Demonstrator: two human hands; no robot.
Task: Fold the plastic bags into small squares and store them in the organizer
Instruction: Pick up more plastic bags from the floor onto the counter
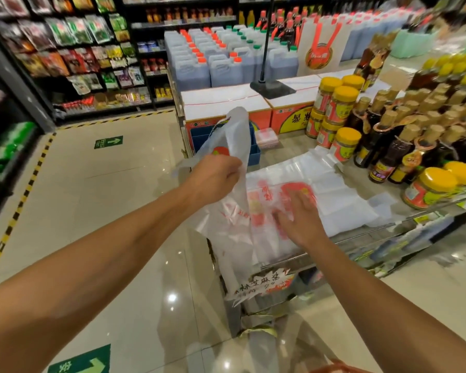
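A thin translucent plastic bag with red print (237, 211) is held up by the left hand (215, 176), whose fingers are curled round its upper part, above the left edge of the display shelf (361, 235). The top of this bag stands higher than the hand, and its lower part hangs down over the front left corner of the shelf. The right hand (300, 211) is laid flat on the bag near the front edge of the shelf, with the fingers straight and spread, so that the plastic is pressed against the surface. More translucent plastic bags (334, 189) are spread flat on the shelf to the right of this hand. A blue plastic organizer box (253, 149) is seen behind the raised bag, at the left edge of the shelf, and a small stack of folded plastic squares (267, 137) is placed just beside it, on its right. Jars with yellow lids (345, 141) and dark sauce bottles (388, 146) are lined up along the right side of the shelf.
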